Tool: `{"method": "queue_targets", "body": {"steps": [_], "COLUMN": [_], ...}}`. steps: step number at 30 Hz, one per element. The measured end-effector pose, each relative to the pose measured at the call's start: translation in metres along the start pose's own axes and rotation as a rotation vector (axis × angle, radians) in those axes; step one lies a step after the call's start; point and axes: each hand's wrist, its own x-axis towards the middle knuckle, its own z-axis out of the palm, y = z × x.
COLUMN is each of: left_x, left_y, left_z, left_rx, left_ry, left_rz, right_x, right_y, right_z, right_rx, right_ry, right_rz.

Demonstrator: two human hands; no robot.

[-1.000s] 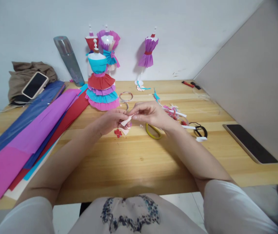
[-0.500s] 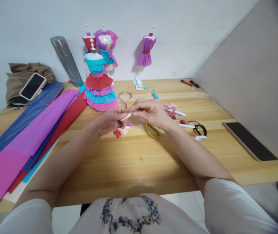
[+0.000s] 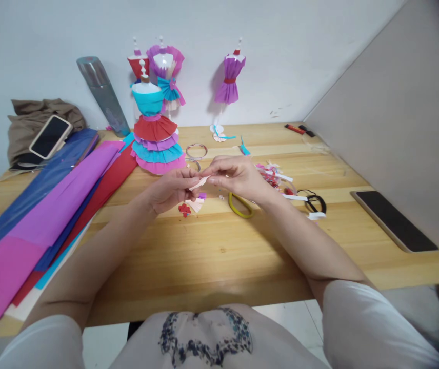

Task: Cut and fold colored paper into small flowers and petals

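- A strip (image 3: 199, 183) is pinched by left hand (image 3: 171, 190) and right hand (image 3: 237, 177), likely for control, between the worktop's (image 3: 219, 271) near and far edges.
- Sheets (image 3: 58, 214) are laid by its left edge, apparently for reach.

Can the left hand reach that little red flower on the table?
Probably yes: the red flower lies close to the left hand with nothing seen covering it, though that hand is pinching a pale paper piece.

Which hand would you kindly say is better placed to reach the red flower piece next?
Probably the left hand: the red flower piece lies close to it, while the right hand is farther off. Both appear to hold the pale piece, though.
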Motion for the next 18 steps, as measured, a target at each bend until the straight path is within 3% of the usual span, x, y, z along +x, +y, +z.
{"method": "queue_targets", "body": {"steps": [4,10,18], "left_x": [0.0009,0.0008,0.0007], "left_y": [-0.0010,-0.0003,-0.0007], "left_z": [0.0009,-0.0015,-0.0027], "left_rx": [-0.015,-0.092,-0.086], "left_ry": [0.049,0.014,-0.034], "left_rz": [0.050,0.032,0.045], "right_x": [-0.0007,-0.0012,0.0005], "right_y": [0.0001,0.0024,0.0092], "right_z": [0.0019,0.0011,-0.0038], "right_rx": [0.035,-0.034,-0.252], "right_ry": [0.028,0.009,0.005], "right_rz": [0.029,-0.002,-0.216]}}
